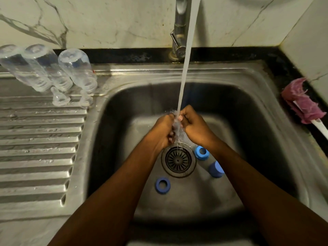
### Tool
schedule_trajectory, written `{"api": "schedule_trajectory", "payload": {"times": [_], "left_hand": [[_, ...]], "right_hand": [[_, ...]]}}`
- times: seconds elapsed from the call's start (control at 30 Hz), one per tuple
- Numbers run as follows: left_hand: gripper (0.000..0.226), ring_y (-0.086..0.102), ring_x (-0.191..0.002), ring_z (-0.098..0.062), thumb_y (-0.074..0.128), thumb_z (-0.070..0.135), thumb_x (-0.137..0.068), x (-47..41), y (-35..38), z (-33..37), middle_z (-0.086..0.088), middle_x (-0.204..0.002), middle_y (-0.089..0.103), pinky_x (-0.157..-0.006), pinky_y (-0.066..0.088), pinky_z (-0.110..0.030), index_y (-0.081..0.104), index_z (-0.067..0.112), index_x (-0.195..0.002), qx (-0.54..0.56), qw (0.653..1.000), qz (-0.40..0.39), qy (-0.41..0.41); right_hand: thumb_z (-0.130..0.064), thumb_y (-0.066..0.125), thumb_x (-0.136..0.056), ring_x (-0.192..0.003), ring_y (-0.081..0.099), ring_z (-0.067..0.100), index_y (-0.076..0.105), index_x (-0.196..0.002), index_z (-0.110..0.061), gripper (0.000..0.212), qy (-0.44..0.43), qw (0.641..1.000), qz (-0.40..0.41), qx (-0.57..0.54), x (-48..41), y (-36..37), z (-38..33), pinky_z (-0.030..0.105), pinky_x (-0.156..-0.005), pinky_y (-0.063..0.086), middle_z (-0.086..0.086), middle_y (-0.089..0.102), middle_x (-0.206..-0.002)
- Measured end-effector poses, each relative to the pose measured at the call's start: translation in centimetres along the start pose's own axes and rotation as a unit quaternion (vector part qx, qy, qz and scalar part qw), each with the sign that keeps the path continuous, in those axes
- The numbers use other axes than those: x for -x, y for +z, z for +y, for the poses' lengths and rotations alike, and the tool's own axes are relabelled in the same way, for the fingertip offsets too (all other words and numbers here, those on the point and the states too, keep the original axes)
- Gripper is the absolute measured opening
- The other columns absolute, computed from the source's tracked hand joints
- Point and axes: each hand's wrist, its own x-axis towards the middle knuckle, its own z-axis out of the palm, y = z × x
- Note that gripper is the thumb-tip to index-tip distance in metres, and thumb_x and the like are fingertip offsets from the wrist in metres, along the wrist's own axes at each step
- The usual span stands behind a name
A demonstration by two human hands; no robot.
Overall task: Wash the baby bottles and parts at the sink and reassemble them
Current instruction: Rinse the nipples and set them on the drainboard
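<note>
Under the running water, my left hand (163, 130) and my right hand (195, 126) meet over the sink basin (113, 139). Both have curled fingers around a small clear part (176, 126), which is blurred by the splash; it looks like a teat. Three clear bottles (78, 70) stand upside down on the draining board, with two clear teats (59, 97) in front of them. One blue screw ring (162, 185) lies on the basin floor left of the drain. Right of the drain lie a second blue ring (201, 152) and another blue part (215, 169), which my right forearm partly hides.
The steel tap (180, 32) rises at the back and its stream falls onto my hands. The drain strainer (178, 159) sits just below them. A pink sponge bottle brush (301, 105) lies on the dark counter at the right. The ribbed draining board (35, 139) fills the left.
</note>
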Motion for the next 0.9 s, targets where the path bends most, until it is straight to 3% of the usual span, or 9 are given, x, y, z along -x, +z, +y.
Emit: {"api": "schedule_trajectory", "payload": {"times": [0.1,0.17,0.33,0.5,0.6,0.67,0.77,0.83,0.9], "left_hand": [[0.029,0.045,-0.040,-0.006,0.045,0.031,-0.103,-0.6,0.5,-0.7,0.000,-0.069,0.056,-0.037,0.031,-0.016,0.065,0.011,-0.099,-0.042,0.992,0.092,0.076],[0.032,0.046,-0.046,-0.008,0.052,0.040,-0.099,-1.2,0.2,-0.8,0.001,-0.069,0.058,-0.042,0.034,-0.018,0.068,0.012,-0.094,-0.068,0.985,0.118,0.109],[0.023,0.034,-0.044,-0.009,0.042,0.029,-0.098,-0.8,-0.7,-0.1,0.001,-0.064,0.046,-0.037,0.027,-0.018,0.058,0.019,-0.086,-0.036,0.999,-0.032,-0.009],[0.026,0.038,-0.040,-0.008,0.036,0.011,-0.098,-0.5,0.3,-0.4,0.001,-0.058,0.043,-0.031,0.029,-0.014,0.048,0.016,-0.075,-0.032,0.999,0.027,0.030],[0.020,0.052,-0.060,-0.013,0.046,0.029,-0.102,-1.3,0.0,-0.5,-0.002,-0.073,0.055,-0.057,0.049,-0.020,0.063,0.018,-0.100,-0.014,0.997,0.048,0.057],[0.035,0.059,-0.063,-0.015,0.055,0.043,-0.098,-1.4,-0.4,-0.3,-0.006,-0.076,0.065,-0.073,0.050,-0.023,0.067,0.011,-0.106,0.003,0.997,0.057,0.058],[0.025,0.046,-0.044,-0.009,0.051,0.031,-0.101,-1.0,-0.4,-0.2,0.000,-0.056,0.054,-0.040,0.036,-0.017,0.063,0.011,-0.093,-0.065,0.994,0.021,0.080],[0.028,0.037,-0.038,-0.009,0.042,0.020,-0.102,-0.5,0.2,-0.3,0.003,-0.048,0.044,-0.036,0.028,-0.019,0.056,0.013,-0.079,-0.096,0.993,-0.011,0.074],[0.030,0.040,-0.043,-0.010,0.040,0.021,-0.102,-1.0,0.5,-0.8,0.002,-0.054,0.047,-0.041,0.033,-0.022,0.056,0.016,-0.076,-0.117,0.989,0.008,0.094]], "right_hand": [[-0.014,0.049,-0.100,-0.076,0.055,0.007,0.047,-0.099,-0.014,0.002,0.007,0.999,0.021,-0.026,-0.2,0.4,-0.1,0.024,-0.069,0.044,-0.002,0.056,-0.083],[-0.012,0.048,-0.100,-0.072,0.051,0.004,0.048,-0.099,-0.012,0.001,0.011,0.998,0.036,-0.047,-0.2,0.3,-0.2,0.017,-0.064,0.041,-0.004,0.054,-0.081],[-0.007,0.047,-0.099,-0.073,0.051,0.009,0.046,-0.096,-0.012,0.006,-0.034,0.999,0.023,-0.005,0.0,-0.2,0.1,0.021,-0.065,0.042,0.002,0.054,-0.083],[-0.007,0.047,-0.099,-0.068,0.047,0.000,0.045,-0.094,-0.013,0.008,-0.053,0.998,0.007,0.018,-0.1,0.1,0.2,0.019,-0.063,0.039,-0.004,0.051,-0.078],[-0.005,0.049,-0.097,-0.066,0.046,-0.002,0.045,-0.092,-0.011,0.009,-0.072,0.997,0.004,0.013,0.0,0.0,0.2,0.019,-0.065,0.040,-0.001,0.051,-0.078],[-0.009,0.049,-0.098,-0.068,0.049,0.001,0.046,-0.094,-0.012,0.006,-0.057,0.998,0.002,-0.003,0.1,-0.1,0.1,0.022,-0.067,0.042,-0.002,0.053,-0.078],[-0.021,0.051,-0.100,-0.076,0.054,0.008,0.048,-0.098,-0.011,0.010,-0.004,0.999,0.033,-0.036,0.0,0.2,0.1,0.024,-0.069,0.045,-0.002,0.055,-0.083],[-0.023,0.048,-0.101,-0.075,0.052,0.006,0.046,-0.100,-0.011,0.012,0.025,0.998,0.054,-0.021,0.0,0.2,0.2,0.019,-0.065,0.042,-0.001,0.053,-0.084],[-0.018,0.046,-0.101,-0.076,0.051,0.006,0.042,-0.100,-0.012,0.008,0.035,0.998,0.053,-0.012,0.0,0.3,0.1,0.016,-0.064,0.040,0.000,0.053,-0.087]]}}
